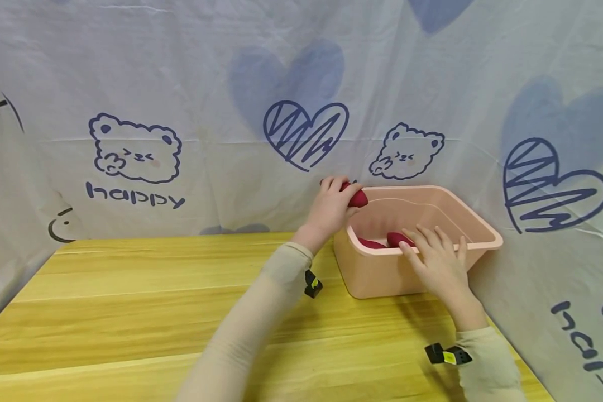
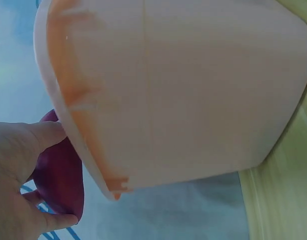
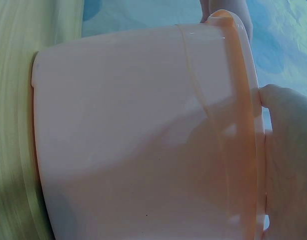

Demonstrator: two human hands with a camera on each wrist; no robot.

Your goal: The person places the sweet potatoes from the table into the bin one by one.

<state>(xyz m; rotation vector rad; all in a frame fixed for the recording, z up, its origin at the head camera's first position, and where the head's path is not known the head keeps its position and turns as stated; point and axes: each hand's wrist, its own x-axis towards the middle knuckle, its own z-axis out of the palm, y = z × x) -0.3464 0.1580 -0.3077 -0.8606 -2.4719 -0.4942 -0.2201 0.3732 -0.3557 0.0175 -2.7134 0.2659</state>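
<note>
My left hand (image 1: 330, 206) holds a dark red, tapered sweet potato (image 1: 358, 199) at the left rim of a pink plastic bin (image 1: 382, 276). In the left wrist view, thumb and fingers wrap around the sweet potato (image 2: 61, 175), just outside the bin wall (image 2: 193, 100). My right hand (image 1: 439, 262) reaches over the bin's near rim with its fingers spread. Inside, beside those fingers, lies another dark red sweet potato (image 1: 398, 239), and a third (image 1: 372, 244) shows to its left. The right wrist view shows the hand (image 3: 291, 150) along the rim; its fingertips are hidden.
The bin stands on a yellow wood-grain table (image 1: 146, 312), near its back right corner. A pale cloth (image 1: 221, 184) printed with hearts and bears hangs behind and to the right. Black wrist devices sit at both sleeves.
</note>
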